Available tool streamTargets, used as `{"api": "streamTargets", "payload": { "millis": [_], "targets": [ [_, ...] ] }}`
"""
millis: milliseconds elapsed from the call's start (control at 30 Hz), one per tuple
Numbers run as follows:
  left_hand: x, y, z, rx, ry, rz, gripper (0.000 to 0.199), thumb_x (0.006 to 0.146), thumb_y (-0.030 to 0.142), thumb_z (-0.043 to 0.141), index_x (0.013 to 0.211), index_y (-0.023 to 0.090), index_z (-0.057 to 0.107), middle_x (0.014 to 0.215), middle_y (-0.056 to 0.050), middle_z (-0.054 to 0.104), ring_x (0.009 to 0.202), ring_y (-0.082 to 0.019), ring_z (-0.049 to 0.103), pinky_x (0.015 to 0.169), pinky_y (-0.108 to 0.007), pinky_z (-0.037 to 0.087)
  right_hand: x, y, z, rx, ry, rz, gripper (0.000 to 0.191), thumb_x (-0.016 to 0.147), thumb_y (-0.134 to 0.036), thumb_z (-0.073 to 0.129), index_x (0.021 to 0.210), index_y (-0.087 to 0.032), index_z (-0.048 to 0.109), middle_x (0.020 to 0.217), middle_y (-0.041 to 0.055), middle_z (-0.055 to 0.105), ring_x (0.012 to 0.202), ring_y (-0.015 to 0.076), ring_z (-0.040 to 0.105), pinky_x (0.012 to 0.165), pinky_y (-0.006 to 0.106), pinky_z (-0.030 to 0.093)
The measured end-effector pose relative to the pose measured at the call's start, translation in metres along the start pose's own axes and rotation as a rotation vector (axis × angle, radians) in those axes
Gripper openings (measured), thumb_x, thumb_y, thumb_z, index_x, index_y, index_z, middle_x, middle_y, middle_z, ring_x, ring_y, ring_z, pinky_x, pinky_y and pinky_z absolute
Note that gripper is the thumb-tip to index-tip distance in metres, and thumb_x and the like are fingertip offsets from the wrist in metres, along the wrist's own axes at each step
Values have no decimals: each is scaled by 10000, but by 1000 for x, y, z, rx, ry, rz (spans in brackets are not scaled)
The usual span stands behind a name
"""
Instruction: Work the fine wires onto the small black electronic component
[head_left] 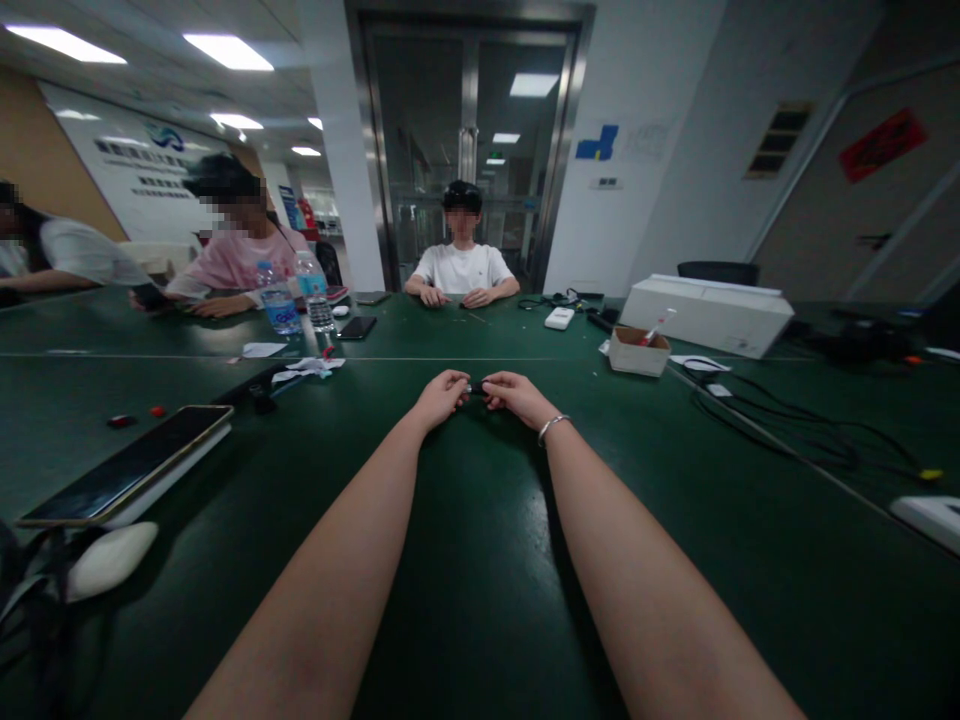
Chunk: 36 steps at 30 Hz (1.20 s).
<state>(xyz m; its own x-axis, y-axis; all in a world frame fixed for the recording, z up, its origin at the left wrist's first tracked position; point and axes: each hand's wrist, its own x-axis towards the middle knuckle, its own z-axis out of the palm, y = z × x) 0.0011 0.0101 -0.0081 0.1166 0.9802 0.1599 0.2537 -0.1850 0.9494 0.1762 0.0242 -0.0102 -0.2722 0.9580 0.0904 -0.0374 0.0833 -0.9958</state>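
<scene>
Both arms reach forward over the green table (465,560). Between my fingertips is a small black piece with a silvery end (475,388), too small to name for certain. My left hand (441,400) is closed in a pinch on its silvery left end. From the other side, my right hand (519,398) pinches the black part, fingers curled. A silver bangle (553,429) circles my right wrist. The hands are just above or resting on the tabletop; I cannot tell which.
To the left lie a phone on a white box (135,465), a white mouse-shaped thing (112,560) and crumpled paper (307,368). Two water bottles (279,300) stand beyond. On the right are a small open box (638,352), a white carton (705,315) and black cables (810,425). Several people sit around.
</scene>
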Motion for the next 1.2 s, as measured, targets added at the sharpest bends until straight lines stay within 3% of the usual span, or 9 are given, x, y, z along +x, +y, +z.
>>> {"api": "streamTargets", "payload": {
  "millis": [100,200,333,467,600,733,867,1033,1200],
  "targets": [
    [0,0,1,-11,39,36,278,764,220,594,1037,173,565,863,-46,602,690,-110,556,532,-188,414,1,1,-1,4,-2,-7,82,803,-88,640,876,-108,607,612,-2,631,470,54,563,489,142,483],
    [-1,0,2,-36,45,-10,205,822,273,526,990,164,572,792,-44,592,628,-107,538,511,-198,409,1,1,-1,9,-7,-10,84,805,-91,636,881,-110,606,612,-2,630,471,55,564,486,143,483],
    [0,0,0,-28,27,35,298,726,208,635,1017,179,580,882,-50,602,689,-111,551,540,-192,422,1,2,-1,13,-7,-17,96,794,-101,653,878,-113,609,614,-1,628,474,60,566,486,152,487],
    [2,-1,-1,-65,17,-30,245,802,309,553,994,161,592,805,-52,603,656,-115,554,538,-203,421,1,2,-1,3,-12,-26,104,786,-111,667,874,-116,613,626,-1,631,481,59,567,481,151,484],
    [0,-1,-1,-19,4,52,368,687,183,662,1046,168,583,910,-56,613,707,-113,565,577,-208,434,2,2,-1,-1,-2,-12,111,784,-109,664,879,-118,606,612,-4,628,466,57,559,478,150,480],
    [-2,0,0,-8,9,11,302,767,279,605,1039,150,578,818,-53,614,646,-117,551,547,-220,421,1,2,0,-2,1,-11,111,786,-93,653,880,-117,599,618,-3,630,472,59,562,483,151,481],
    [-1,1,1,14,34,59,364,699,209,674,1047,171,576,872,-40,605,677,-102,548,550,-193,420,1,2,0,0,0,-7,120,780,-99,665,880,-116,601,608,-1,625,482,67,567,490,159,488],
    [-1,1,0,-41,26,-8,220,824,324,559,957,151,589,811,-47,607,641,-101,554,512,-191,411,2,3,-1,-1,-4,-14,125,776,-107,674,882,-119,608,622,1,631,486,64,569,491,156,489],
    [-5,3,-4,-102,10,33,303,692,234,711,962,140,612,810,-51,627,727,-132,596,610,-239,471,2,3,-2,-10,-12,-17,113,777,-137,683,867,-118,617,617,3,638,484,62,568,483,150,483]
  ]
}}
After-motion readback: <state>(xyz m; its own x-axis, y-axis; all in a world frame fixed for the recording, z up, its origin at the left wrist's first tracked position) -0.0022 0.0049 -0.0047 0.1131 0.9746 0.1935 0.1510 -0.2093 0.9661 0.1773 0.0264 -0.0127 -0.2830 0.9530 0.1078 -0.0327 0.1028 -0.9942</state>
